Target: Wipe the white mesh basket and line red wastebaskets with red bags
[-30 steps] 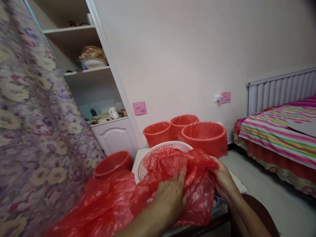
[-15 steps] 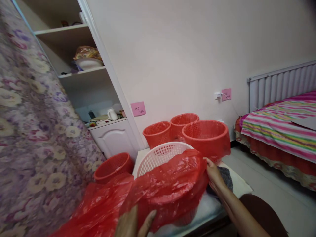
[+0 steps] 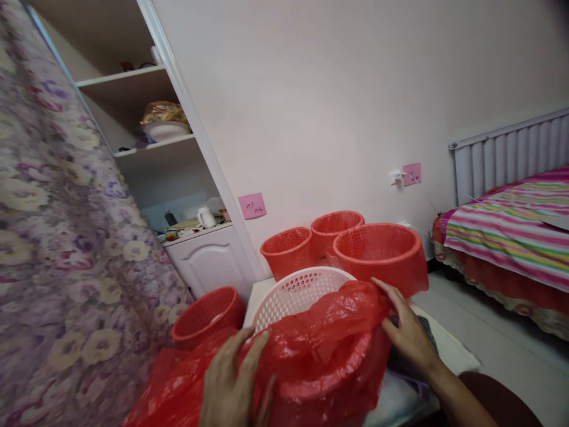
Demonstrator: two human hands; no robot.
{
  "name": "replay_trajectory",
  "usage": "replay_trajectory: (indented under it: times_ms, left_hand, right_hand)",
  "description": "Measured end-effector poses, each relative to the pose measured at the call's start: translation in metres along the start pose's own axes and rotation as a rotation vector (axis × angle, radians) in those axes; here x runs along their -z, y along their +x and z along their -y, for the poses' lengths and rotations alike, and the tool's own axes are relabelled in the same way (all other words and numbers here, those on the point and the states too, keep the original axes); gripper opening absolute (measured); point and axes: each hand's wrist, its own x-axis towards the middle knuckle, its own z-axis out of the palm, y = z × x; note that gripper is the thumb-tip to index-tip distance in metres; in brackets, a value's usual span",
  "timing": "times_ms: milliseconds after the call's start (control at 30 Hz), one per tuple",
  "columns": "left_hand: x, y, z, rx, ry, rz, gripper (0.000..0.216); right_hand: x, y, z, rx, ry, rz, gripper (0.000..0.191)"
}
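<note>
A white perforated basket (image 3: pixel 293 292) stands on a low white table (image 3: pixel 448 350) in front of me. A red plastic bag (image 3: pixel 324 356) is stretched over the near half of its rim. My left hand (image 3: pixel 231 385) presses flat against the bag on the basket's left side, fingers spread upward. My right hand (image 3: pixel 406 332) rests on the bag's right edge, fingers extended against the plastic. More loose red plastic (image 3: pixel 178 391) lies bunched at the lower left.
Three red baskets (image 3: pixel 377 252) stand behind the white one, another red basket (image 3: pixel 207 308) to its left. A floral curtain (image 3: pixel 57 255) hangs left, beside a white shelf cabinet (image 3: pixel 178 178). A bed with striped cover (image 3: pixel 511 231) is on the right.
The bag has been pulled down over the basket's near rim. My left hand slid from the bag's top to the lower left side; my right hand stayed at the right edge.
</note>
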Motion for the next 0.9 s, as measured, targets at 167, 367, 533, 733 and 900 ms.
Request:
replay_trajectory:
  times_ms: [167,367,533,733,900]
  left_hand:
    - [-0.016,0.048,-0.013,-0.100,-0.175,0.107,0.042]
    - [-0.047,0.100,0.010,0.244,-0.644,0.364,0.025]
    - [-0.093,0.128,0.044,0.297,-0.707,0.449,0.018]
    - [-0.145,0.136,0.077,0.356,-0.764,0.599,0.015]
    - [-0.175,0.134,0.096,0.408,-0.805,0.673,0.027]
  right_hand:
    - [0.001,0.006,0.007,0.054,-0.027,-0.003,0.047]
    - [-0.010,0.039,-0.009,0.006,0.093,0.051,0.036]
    - [-0.024,0.063,-0.017,-0.197,0.313,0.088,0.034]
    - [-0.039,0.073,-0.034,-0.371,0.661,0.126,0.034]
    - [-0.047,0.080,-0.037,-0.413,0.709,0.105,0.035]
